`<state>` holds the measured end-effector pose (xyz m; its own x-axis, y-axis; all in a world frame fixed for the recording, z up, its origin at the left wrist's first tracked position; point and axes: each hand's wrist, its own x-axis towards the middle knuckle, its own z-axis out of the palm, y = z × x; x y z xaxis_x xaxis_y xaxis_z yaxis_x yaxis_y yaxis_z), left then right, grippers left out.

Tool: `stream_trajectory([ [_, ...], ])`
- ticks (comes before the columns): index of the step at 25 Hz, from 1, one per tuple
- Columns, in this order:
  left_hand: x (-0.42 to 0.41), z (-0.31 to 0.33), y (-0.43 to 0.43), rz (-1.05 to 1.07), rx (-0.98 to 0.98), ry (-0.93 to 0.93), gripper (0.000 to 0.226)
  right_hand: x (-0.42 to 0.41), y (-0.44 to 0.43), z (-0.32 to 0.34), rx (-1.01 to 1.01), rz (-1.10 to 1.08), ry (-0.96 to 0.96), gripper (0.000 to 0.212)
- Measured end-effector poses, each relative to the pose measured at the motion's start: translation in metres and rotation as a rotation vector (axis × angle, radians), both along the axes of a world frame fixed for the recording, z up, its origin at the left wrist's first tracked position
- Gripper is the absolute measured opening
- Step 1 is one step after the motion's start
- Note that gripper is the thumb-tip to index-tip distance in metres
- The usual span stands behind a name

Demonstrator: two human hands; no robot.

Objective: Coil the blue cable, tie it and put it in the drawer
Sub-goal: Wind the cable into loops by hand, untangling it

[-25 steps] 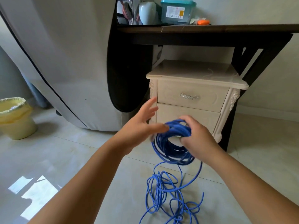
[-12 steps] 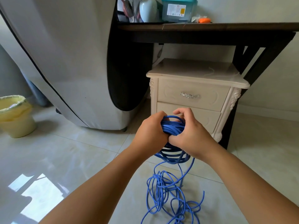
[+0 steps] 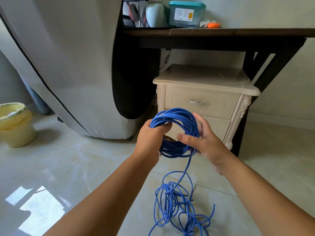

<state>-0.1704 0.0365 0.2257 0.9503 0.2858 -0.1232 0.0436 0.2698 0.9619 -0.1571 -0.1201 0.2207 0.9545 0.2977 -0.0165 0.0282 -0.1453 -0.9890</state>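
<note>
Nearest, on the tiled floor (image 3: 88, 167), lies the uncoiled part of the blue cable (image 3: 177, 208), a loose tangle of many loops. 1 strand rises from it to the coil (image 3: 179, 114), which is held in the air between both hands, in front of the cabinet's lower drawer.

The left hand (image 3: 150, 135) has its fingers curled tight round the coil's left side and clamps all the turns together. The right hand (image 3: 208, 143) takes the right side more loosely, with the thumb across the front of the turns and the fingers fairly straight behind them.

The cable looks light, thin and springy. The turns will likely splay as soon as the grip slackens, and the smooth jacket may let single loops slide out. It is best held where the turns bunch, as the left hand does, while the right feeds in slack. The floor tangle may snag on itself, so I would draw it up gently.

Beyond, the top drawer (image 3: 201, 101) of the cream cabinet (image 3: 206, 79) is closed, its handle (image 3: 198, 103) at the front centre. The cabinet stands under a dark table (image 3: 221, 34).
</note>
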Motion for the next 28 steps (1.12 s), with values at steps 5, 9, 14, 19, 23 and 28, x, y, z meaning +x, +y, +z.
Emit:
stream_trajectory([
  [5,0.004,-0.001,-0.002,0.025,-0.134,0.047,0.024,-0.004,0.012,-0.006,0.140,-0.024,0.130,0.071],
  [9,-0.004,-0.003,-0.015,-0.063,-0.036,0.052,0.016,0.004,0.013,-0.009,0.278,-0.216,0.113,0.030],
  [14,-0.006,-0.005,-0.013,-0.214,0.199,0.094,0.037,0.009,0.015,-0.005,0.203,-0.456,-0.006,0.023],
  [19,-0.004,-0.006,0.002,-0.271,0.742,-0.219,0.103,0.008,0.013,-0.010,-0.369,-0.378,-0.264,0.043],
  [23,-0.002,-0.017,0.008,-0.344,1.199,-0.374,0.103,-0.005,0.022,-0.009,-0.608,-0.164,-0.556,0.057],
  [28,-0.002,-0.012,0.007,-0.158,1.070,-0.354,0.045,-0.008,0.024,-0.010,-0.544,-0.165,-0.730,0.059],
])
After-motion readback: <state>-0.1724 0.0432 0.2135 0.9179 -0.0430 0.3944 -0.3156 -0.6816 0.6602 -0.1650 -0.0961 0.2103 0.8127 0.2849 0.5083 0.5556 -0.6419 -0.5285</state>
